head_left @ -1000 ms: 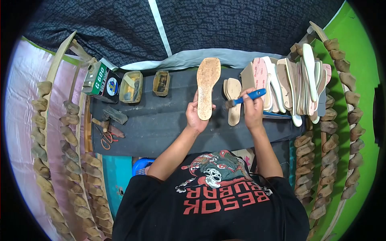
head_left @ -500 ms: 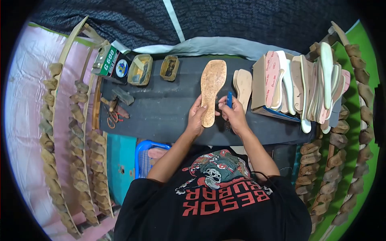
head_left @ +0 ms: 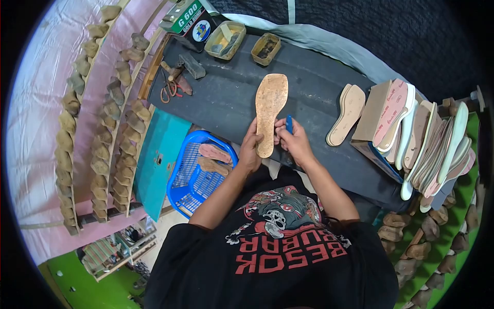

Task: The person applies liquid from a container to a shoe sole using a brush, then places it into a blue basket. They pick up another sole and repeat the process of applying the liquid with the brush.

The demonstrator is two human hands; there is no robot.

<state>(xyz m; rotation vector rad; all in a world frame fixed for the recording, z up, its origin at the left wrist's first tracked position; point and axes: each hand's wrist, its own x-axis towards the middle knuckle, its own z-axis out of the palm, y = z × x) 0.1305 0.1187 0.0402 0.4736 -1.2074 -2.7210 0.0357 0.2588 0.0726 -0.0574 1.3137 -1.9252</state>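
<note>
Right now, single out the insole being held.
The speckled brown insole, its narrow end in the left hand; the paler insoles beside the cardboard box lie unheld.

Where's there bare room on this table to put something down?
The dark table is bare between the scissors and held insole, and between that and the loose insoles. It's crowded around the packed cardboard box and, far left, by the metal can and tubs.

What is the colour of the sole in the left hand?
The sole is mottled tan-brown, seen best in the head view.
</note>
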